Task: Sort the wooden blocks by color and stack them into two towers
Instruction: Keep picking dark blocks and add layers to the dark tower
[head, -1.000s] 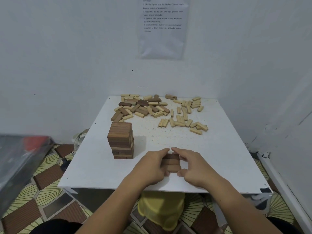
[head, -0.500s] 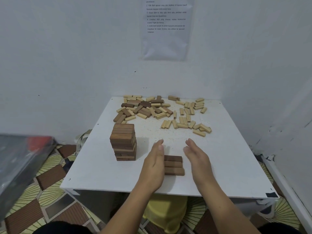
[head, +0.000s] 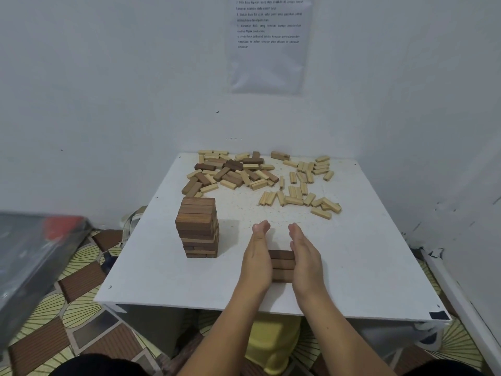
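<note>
Left hand (head: 257,257) and right hand (head: 304,255), fingers straight, press 3 dark blocks (head: 282,266) square. Next, likely: lift them onto the dark tower (head: 199,226) at 10 o'clock.

Both ends of the three dark blocks (head: 282,265) lay hidden behind the left hand (head: 257,257) and the right hand (head: 305,257). The sheet (head: 271,66) on the wall was cut off by the top edge, its print too small to read. A blurred grey object (head: 35,261) ran off the left edge. The surface (head: 352,253) and the forearms covered most of a yellow object (head: 273,340) below.
</note>
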The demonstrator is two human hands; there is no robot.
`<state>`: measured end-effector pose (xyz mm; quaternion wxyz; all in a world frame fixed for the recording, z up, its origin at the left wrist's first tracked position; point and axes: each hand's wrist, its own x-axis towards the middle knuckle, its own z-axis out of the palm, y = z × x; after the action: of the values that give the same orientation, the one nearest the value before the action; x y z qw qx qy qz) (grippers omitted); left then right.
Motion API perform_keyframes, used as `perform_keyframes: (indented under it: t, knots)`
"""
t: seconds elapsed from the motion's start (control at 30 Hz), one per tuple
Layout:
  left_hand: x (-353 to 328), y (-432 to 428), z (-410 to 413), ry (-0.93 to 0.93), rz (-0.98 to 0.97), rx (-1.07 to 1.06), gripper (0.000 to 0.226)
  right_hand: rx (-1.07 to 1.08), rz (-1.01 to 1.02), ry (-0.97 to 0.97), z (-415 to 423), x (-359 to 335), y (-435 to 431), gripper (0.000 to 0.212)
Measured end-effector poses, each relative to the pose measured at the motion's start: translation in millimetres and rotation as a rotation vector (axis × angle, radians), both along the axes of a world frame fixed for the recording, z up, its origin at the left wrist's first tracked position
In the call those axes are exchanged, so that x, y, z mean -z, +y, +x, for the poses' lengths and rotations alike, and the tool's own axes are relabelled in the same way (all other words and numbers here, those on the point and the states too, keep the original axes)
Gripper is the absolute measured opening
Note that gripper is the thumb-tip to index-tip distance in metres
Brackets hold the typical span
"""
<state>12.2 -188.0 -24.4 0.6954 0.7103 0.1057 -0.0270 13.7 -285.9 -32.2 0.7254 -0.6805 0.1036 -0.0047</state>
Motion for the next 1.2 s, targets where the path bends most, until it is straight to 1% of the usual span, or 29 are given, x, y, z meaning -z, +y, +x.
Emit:
perform_keyframes:
  t: [0.13,0.23,0.3,0.33,0.4,0.43,0.47,0.53,0.57,0.6,0.67,0.77,0.83,0.9,1.0,1.2]
  knots:
    - [-2.9,4.5,-0.2,-0.005,0.023,0.018,0.071,-0.003,0.040,-0.008,2.7,1.9,-2.1,0.043]
    - [-5.5,8.7,-2.6,-0.049,0.100,0.052,0.063,-0.004,0.093,-0.022,3.4,0.6,-7.7,0.038]
    - [-7.6,13.2,-6.3,-0.094,0.182,0.077,0.060,-0.010,0.061,-0.044,-0.3,-2.8,-14.0,0.037]
    - [-8.9,16.8,-9.4,-0.113,0.226,0.091,0.058,-0.018,0.006,-0.059,-3.2,-5.0,-18.5,0.038]
    - [-11.6,25.3,-18.6,-0.151,0.377,0.139,0.052,-0.069,-0.204,-0.072,-9.6,-6.7,-31.8,0.047]
    - [-10.8,30.4,-24.4,-0.179,0.501,0.182,0.050,-0.130,-0.375,-0.065,-12.0,-5.7,-39.8,0.056]
    - [-7.7,35.5,-30.0,-0.209,0.645,0.245,0.055,-0.212,-0.600,-0.059,-13.7,-4.0,-47.9,0.065]
    - [0.4,43.6,-41.5,-0.215,0.960,0.378,0.075,-0.360,-1.048,-0.045,-16.7,3.3,-62.1,0.082]
    - [3.3,45.5,-45.0,-0.192,1.089,0.419,0.078,-0.403,-1.207,-0.028,-18.4,7.0,-67.3,0.089]
    - [6.0,46.1,-47.2,-0.168,1.176,0.438,0.078,-0.425,-1.321,-0.013,-20.5,9.7,-70.2,0.093]
    - [6.9,43.4,-47.9,-0.125,1.265,0.443,0.077,-0.441,-1.458,0.000,-24.3,12.9,-70.3,0.103]
    - [5.7,36.2,-40.8,-0.015,1.366,0.470,0.087,-0.435,-1.526,-0.013,-26.6,13.5,-63.0,0.114]
    - [4.9,29.4,-34.9,0.047,1.425,0.506,0.090,-0.428,-1.536,-0.039,-26.6,13.8,-56.3,0.114]
    - [4.4,24.9,-30.3,0.087,1.477,0.541,0.088,-0.425,-1.546,-0.054,-26.7,16.0,-49.2,0.111]
    - [3.7,24.5,-26.2,0.112,1.513,0.575,0.086,-0.418,-1.535,-0.070,-27.3,18.4,-43.9,0.106]
    - [5.7,28.4,-24.5,0.086,1.493,0.605,0.086,-0.434,-1.539,-0.052,-26.5,19.6,-43.5,0.106]
